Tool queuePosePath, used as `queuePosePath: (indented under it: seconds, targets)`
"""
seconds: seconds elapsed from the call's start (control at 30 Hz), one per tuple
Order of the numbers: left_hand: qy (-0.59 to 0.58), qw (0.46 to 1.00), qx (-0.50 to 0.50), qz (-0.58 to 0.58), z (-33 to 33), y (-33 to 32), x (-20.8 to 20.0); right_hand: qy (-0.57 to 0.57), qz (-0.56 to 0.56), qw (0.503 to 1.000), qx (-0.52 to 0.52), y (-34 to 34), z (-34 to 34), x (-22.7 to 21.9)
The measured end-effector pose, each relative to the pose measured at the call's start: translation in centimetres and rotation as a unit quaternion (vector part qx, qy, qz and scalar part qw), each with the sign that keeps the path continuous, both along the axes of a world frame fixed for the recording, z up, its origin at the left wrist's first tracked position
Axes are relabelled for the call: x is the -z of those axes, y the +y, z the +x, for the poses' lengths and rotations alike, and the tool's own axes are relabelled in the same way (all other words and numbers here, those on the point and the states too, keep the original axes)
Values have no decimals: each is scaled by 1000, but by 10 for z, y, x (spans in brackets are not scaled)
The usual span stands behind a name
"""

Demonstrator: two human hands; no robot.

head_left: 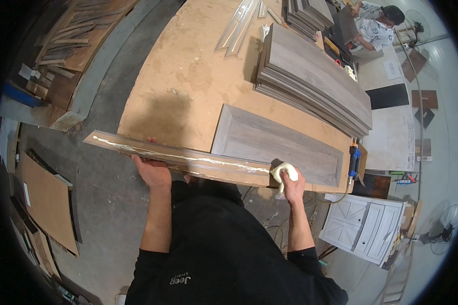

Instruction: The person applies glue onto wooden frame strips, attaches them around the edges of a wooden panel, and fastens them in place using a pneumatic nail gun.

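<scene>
My left hand (155, 172) grips a long wooden strip (224, 172) from its near side, toward the strip's left end, with the fingers partly hidden by it. The strip lies slanted along the near edge of the workbench, and its left end juts out past the bench. An uneven bead of cream-coloured glue (208, 163) runs along most of its face. At the strip's right end, my right hand (293, 187) is closed around a soft cream-white glue bag (282, 174), its tip at the end of the bead. Just beyond lies a grey wood-grain framed panel (275, 142).
A stack of grey boards (310, 71) stands on the workbench (188, 66) behind the panel. Farther off lie several glue-lined strips (237, 28). A blue tool (354, 161) sits at the bench's right end, a white cabinet (364, 226) beyond. Another person (375, 30) handles a board at far right.
</scene>
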State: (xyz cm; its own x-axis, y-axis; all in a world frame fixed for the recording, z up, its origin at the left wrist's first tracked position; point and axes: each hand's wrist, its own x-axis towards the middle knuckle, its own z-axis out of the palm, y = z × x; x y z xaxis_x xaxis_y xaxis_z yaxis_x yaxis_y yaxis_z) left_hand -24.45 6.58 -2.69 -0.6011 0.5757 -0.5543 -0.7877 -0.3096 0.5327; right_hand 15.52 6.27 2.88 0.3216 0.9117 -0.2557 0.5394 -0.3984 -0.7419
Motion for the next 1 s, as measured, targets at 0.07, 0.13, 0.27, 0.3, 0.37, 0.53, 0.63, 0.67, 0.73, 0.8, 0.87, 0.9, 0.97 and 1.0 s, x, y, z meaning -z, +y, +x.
queuePosePath:
  seconds: [0.07,0.13,0.27,0.3,0.37,0.53,0.63,0.67,0.73,0.8,0.87,0.9,0.97,1.0]
  targets:
    - [-1,1000,1,-1,-1,2,0,51,13,998,26,-3,11,-1]
    - [5,1000,-5,12,-3,3,-4,208,11,975,77,-2,15,-7]
    - [-23,999,-31,-6,-12,6,-17,529,38,837,131,11,3,-29]
    - [-27,1000,-14,2,-12,5,-15,603,43,788,114,16,-4,-42]
    - [-24,1000,3,15,-21,-1,-12,752,68,655,27,29,-14,-44]
    - [40,997,1,-67,-61,-37,-24,671,11,741,-4,84,-80,-65]
    - [-20,993,-95,-62,-105,-66,-19,642,-44,765,-14,119,-110,-47]
    - [-37,990,-126,-42,-121,-74,-18,686,-58,724,-35,132,-116,-32]
    - [-50,985,-165,-12,-143,-95,-20,730,-73,677,-65,155,-137,-24]
    - [-36,981,-189,-21,-156,-106,-31,842,-74,526,-92,182,-170,-36]
    - [-25,973,-230,-26,-157,-110,-48,792,-85,602,-60,200,-205,-46]
    - [-29,966,-255,-32,-161,-119,-52,732,-96,674,-24,206,-221,-51]
    - [-30,959,-281,-20,-167,-123,-53,712,-176,680,27,225,-228,5]
    - [-49,959,-280,-18,-167,-122,-52,768,-193,611,-8,238,-220,41]
